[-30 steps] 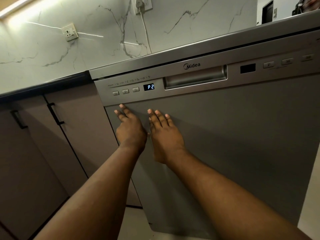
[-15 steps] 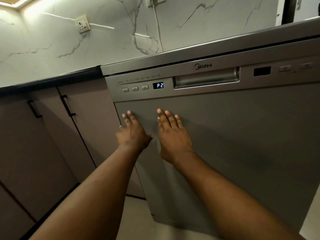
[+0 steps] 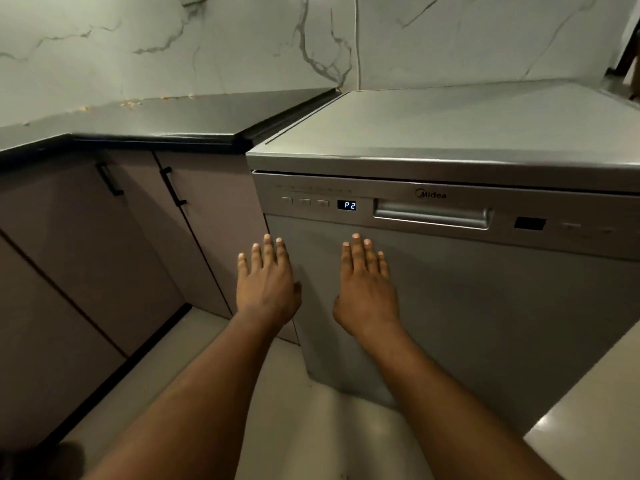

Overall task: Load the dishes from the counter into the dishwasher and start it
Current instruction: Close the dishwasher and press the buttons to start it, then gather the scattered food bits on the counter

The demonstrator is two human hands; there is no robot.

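Silver-grey dishwasher [image 3: 485, 306] at ctr-right, door upright, butted against black surface [image 3: 173, 119] on its left. Brown cabinets [image 3: 86, 237] w/ black pulls below that surface. Side by side on upper door front, fingers straight & flat: left hand [image 3: 266, 285], right hand [image 3: 367, 289]. Recessed handle [image 3: 431, 216] in ctrl panel, "Midea" logo [image 3: 431, 194] just above. Lit display [image 3: 346, 205] reading "P2".

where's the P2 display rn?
Head view, centre: the P2 display sits on the control strip of the dishwasher, between three small buttons on its left and the recessed handle on its right, just above the right hand.
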